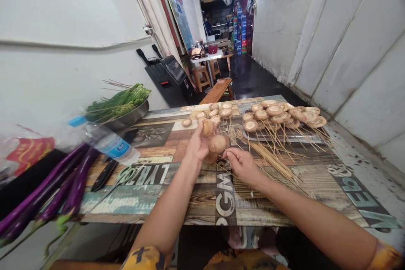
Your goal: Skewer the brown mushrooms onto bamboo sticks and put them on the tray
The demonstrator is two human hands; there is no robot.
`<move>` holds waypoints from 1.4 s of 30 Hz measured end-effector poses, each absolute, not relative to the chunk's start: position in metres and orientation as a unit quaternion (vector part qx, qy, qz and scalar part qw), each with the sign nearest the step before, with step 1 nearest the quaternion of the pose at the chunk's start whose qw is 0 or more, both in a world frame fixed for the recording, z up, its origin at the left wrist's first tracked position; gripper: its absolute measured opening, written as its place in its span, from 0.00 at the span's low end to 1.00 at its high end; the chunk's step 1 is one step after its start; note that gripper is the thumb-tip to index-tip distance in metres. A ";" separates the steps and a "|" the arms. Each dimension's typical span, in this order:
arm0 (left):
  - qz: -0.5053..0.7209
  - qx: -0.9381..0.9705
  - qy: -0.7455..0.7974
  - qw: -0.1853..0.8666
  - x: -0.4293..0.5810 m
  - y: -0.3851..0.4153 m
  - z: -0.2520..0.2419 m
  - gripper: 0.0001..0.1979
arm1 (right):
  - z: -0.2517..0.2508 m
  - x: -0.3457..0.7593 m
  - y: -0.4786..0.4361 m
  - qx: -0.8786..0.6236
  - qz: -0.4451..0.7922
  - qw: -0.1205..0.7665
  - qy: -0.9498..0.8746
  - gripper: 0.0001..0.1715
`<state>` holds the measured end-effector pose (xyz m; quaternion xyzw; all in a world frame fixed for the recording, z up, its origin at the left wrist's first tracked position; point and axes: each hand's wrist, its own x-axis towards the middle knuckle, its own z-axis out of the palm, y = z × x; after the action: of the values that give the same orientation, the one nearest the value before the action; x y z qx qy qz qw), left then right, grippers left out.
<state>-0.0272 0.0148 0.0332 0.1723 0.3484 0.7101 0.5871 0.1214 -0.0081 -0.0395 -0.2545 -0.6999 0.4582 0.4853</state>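
Left of the shallow grey tray [302, 138], left hand [199, 143]: its fingers were curled and clamped on a small cluster of round brown mushroom caps [217, 144], lifted above the tabletop
Right hand [241, 163]: it hung near the tray's front left corner, thumb and forefinger tips pressed together just beside the held caps; whether a stick lay between those tips I could not tell
Skewered mushrooms: a heap of tan, pale-faced caps on thin wooden sticks [280, 117] filled the tray, with many sticks jutting over its front edge
Loose mushrooms: several small brown caps [201, 115] lay left of the tray, beyond the left hand
Bare skewers: a fanned bundle of thin straw-coloured wooden skewers [274, 160] lay in front of the tray
Tabletop: a patchwork wood-print surface with pale lettering [123, 206] spread beneath the tray
Bottle: a clear plastic bottle with a blue cap and label [118, 147] leaned well left of the tray
Bowl: a round metal bowl [136, 114] of leafy green stalks [117, 102] stood farther back, also well left of the tray
Eggplants: long glossy purple eggplants [47, 185] lay farthest left of the tray
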 end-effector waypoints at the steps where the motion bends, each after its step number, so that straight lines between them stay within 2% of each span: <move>1: 0.713 0.174 0.336 0.590 -0.026 0.013 0.034 0.15 | -0.039 0.122 -0.007 -0.252 0.464 0.484 -0.698 0.15; 6: 0.712 0.175 0.313 0.604 -0.027 0.012 0.033 0.18 | -0.039 0.123 -0.005 -0.250 0.490 0.468 -0.692 0.17; 10: 0.705 0.188 0.312 0.609 -0.033 0.016 0.027 0.15 | -0.041 0.125 -0.004 -0.246 0.496 0.463 -0.692 0.16; 16: 0.719 0.184 0.324 0.587 -0.031 0.019 0.024 0.10 | -0.042 0.125 -0.002 -0.253 0.423 0.474 -0.730 0.15; 25: 0.693 0.154 0.360 0.605 -0.019 0.017 0.025 0.11 | -0.036 0.127 -0.002 -0.270 0.406 0.489 -0.723 0.14; 27: 0.695 0.169 0.342 0.609 -0.018 0.015 0.026 0.13 | -0.037 0.127 -0.001 -0.268 0.414 0.490 -0.719 0.14; 30: 0.678 0.213 0.309 0.632 -0.020 0.011 0.031 0.24 | -0.039 0.127 0.003 -0.264 0.428 0.496 -0.708 0.15; 32: 0.648 0.244 0.316 0.649 -0.024 0.009 0.034 0.28 | -0.040 0.129 0.006 -0.264 0.432 0.503 -0.701 0.15; 38: 0.634 0.284 0.321 0.644 -0.027 0.012 0.028 0.22 | -0.038 0.129 0.008 -0.267 0.469 0.491 -0.684 0.14; 42: 0.632 0.246 0.304 0.669 -0.015 0.013 0.020 0.21 | -0.034 0.129 0.006 -0.271 0.543 0.433 -0.667 0.15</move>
<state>-0.0150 0.0131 0.0196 0.2457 0.3042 0.6319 0.6692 0.1289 0.0064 -0.0344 -0.2708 -0.6668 0.5431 0.4326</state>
